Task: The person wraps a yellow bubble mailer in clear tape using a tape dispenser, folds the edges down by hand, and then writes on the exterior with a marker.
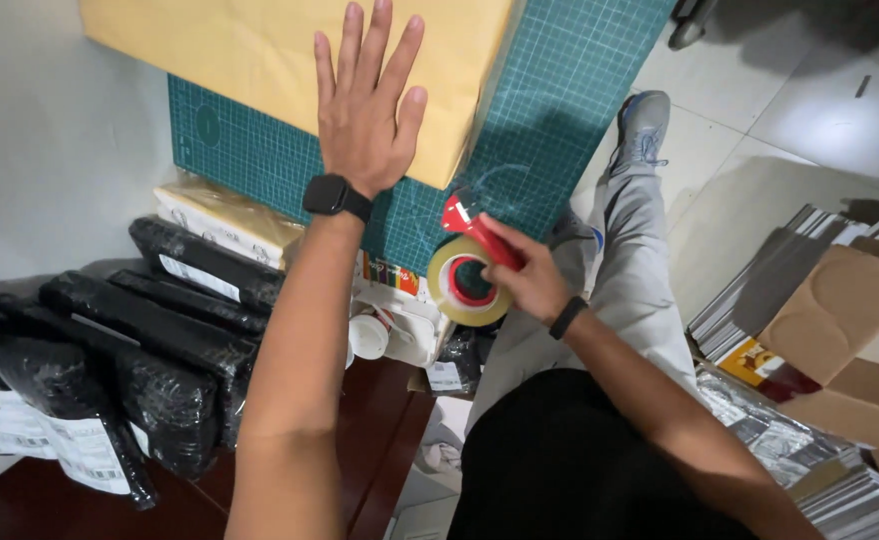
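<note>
My left hand (368,112) lies flat, fingers spread, on top of a large tan cardboard box (260,50) that rests on a green cutting mat (550,110). A black watch is on that wrist. My right hand (530,275) grips the red handle of a tape dispenser (470,270) carrying a roll of clear brownish tape, held at the box's near right corner. A black band circles the right wrist.
Black wrapped parcels (150,330) with white labels pile up at the left on a dark wooden surface. Flattened cardboard and stacked printed sheets (820,300) lie at the right on the tiled floor. My grey-trousered leg and shoe (640,130) stretch forward.
</note>
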